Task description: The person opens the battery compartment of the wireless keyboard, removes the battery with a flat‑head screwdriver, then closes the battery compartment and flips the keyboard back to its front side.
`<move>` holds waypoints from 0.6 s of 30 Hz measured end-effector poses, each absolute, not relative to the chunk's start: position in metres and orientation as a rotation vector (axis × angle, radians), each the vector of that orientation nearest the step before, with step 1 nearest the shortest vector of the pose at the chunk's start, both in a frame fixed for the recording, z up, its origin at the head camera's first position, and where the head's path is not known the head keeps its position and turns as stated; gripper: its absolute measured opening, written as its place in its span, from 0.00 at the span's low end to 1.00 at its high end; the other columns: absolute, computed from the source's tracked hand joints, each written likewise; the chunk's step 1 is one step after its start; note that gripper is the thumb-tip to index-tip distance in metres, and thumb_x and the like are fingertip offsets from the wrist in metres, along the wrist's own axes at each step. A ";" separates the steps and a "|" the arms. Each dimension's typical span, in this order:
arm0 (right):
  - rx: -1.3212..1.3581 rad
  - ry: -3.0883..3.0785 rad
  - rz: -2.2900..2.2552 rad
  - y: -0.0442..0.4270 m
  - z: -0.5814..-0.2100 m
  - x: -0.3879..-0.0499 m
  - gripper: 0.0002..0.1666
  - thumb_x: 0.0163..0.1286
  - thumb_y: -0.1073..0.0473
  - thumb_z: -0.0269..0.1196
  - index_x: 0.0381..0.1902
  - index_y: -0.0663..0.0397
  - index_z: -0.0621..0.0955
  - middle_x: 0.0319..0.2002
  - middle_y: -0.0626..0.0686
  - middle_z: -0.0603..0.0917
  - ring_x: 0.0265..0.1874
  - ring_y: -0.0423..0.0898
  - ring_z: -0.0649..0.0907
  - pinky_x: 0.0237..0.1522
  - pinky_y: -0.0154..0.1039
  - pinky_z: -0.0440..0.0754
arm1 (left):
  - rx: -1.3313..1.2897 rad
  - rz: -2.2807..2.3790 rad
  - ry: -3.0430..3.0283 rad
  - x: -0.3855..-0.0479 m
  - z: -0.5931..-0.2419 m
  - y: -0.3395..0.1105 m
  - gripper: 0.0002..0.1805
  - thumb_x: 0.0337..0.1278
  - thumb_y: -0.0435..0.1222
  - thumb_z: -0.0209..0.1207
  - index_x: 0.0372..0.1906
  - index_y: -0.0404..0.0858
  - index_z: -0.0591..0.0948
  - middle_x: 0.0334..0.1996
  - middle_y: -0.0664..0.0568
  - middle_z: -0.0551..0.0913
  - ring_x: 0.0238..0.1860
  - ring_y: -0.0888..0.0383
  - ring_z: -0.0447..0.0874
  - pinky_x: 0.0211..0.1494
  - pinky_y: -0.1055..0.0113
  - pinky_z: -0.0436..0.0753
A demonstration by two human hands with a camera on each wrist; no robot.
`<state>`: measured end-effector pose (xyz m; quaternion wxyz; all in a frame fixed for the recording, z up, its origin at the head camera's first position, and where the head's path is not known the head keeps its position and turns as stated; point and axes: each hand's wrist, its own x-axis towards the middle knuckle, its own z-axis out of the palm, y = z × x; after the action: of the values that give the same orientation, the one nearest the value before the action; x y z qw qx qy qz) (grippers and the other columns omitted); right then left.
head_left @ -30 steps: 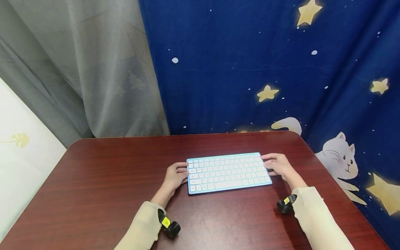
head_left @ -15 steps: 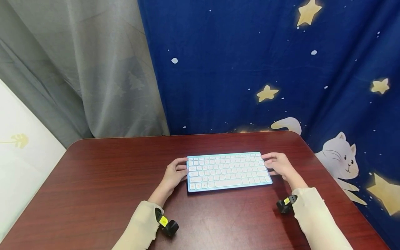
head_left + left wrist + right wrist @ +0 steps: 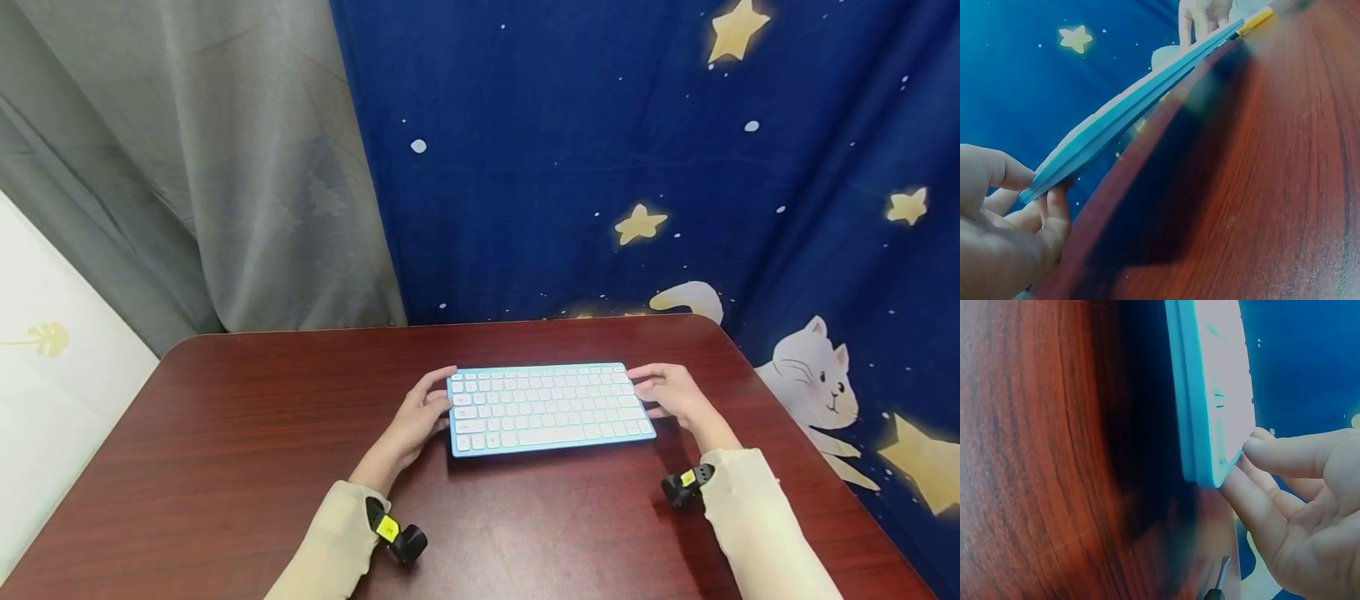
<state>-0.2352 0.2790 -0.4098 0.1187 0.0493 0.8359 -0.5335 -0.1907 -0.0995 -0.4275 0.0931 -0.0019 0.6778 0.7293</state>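
Note:
A light-blue keyboard with white keys is held just above the dark red table, its shadow falling beneath it in the left wrist view. My left hand pinches the keyboard's left end, thumb on top and fingers underneath, as the left wrist view shows. On the opposite end, my right hand grips the edge between thumb and fingers. The right wrist view shows the keyboard's rounded corner close to those fingertips.
The wood-grain table spreads around the hands. A tool with a yellow handle and thin metal tip lies near the right hand, hidden in the head view. Behind hang a grey curtain and a blue star-patterned curtain.
The keyboard's left end has shifted slightly up and away in the head view, my left hand moving along with it. My right hand stays almost in place.

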 end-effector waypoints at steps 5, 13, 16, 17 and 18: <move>0.144 2.426 -1.570 0.282 -0.409 -0.235 0.24 0.62 0.73 0.56 0.57 0.71 0.69 0.37 0.61 0.82 0.30 0.49 0.83 0.33 0.46 0.81 | 0.058 2.178 1.863 -0.187 -0.422 -0.099 0.26 0.65 0.27 0.40 0.66 0.49 0.61 0.50 0.41 0.74 0.40 0.52 0.79 0.36 0.60 0.80; 0.179 2.412 -1.592 0.284 -0.407 -0.235 0.25 0.62 0.72 0.57 0.58 0.69 0.69 0.38 0.61 0.82 0.31 0.50 0.83 0.34 0.46 0.81 | 0.139 2.215 1.736 -0.183 -0.415 -0.096 0.27 0.69 0.28 0.33 0.67 0.55 0.56 0.53 0.40 0.68 0.41 0.50 0.80 0.36 0.54 0.80; 0.168 2.411 -1.592 0.284 -0.406 -0.235 0.25 0.62 0.71 0.57 0.58 0.69 0.69 0.38 0.61 0.82 0.31 0.50 0.83 0.34 0.47 0.81 | 0.121 2.236 1.753 -0.182 -0.412 -0.096 0.27 0.69 0.28 0.34 0.67 0.54 0.57 0.53 0.39 0.70 0.41 0.50 0.80 0.35 0.55 0.81; 0.168 2.406 -1.596 0.284 -0.406 -0.235 0.25 0.62 0.71 0.57 0.58 0.69 0.70 0.38 0.60 0.82 0.31 0.49 0.83 0.34 0.47 0.81 | 0.111 2.241 1.769 -0.181 -0.411 -0.095 0.27 0.69 0.27 0.35 0.67 0.54 0.58 0.52 0.39 0.70 0.40 0.50 0.80 0.35 0.55 0.81; 0.166 2.398 -1.604 0.284 -0.406 -0.235 0.25 0.62 0.72 0.57 0.58 0.69 0.70 0.38 0.60 0.82 0.31 0.50 0.83 0.34 0.47 0.81 | 0.099 2.248 1.782 -0.181 -0.410 -0.095 0.27 0.68 0.27 0.36 0.67 0.53 0.58 0.52 0.39 0.71 0.40 0.50 0.80 0.34 0.55 0.81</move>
<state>-0.2351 0.2840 -0.4058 0.1258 0.0568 0.8233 -0.5506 -0.1809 -0.0950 -0.4101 0.1350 0.0343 0.6152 0.7760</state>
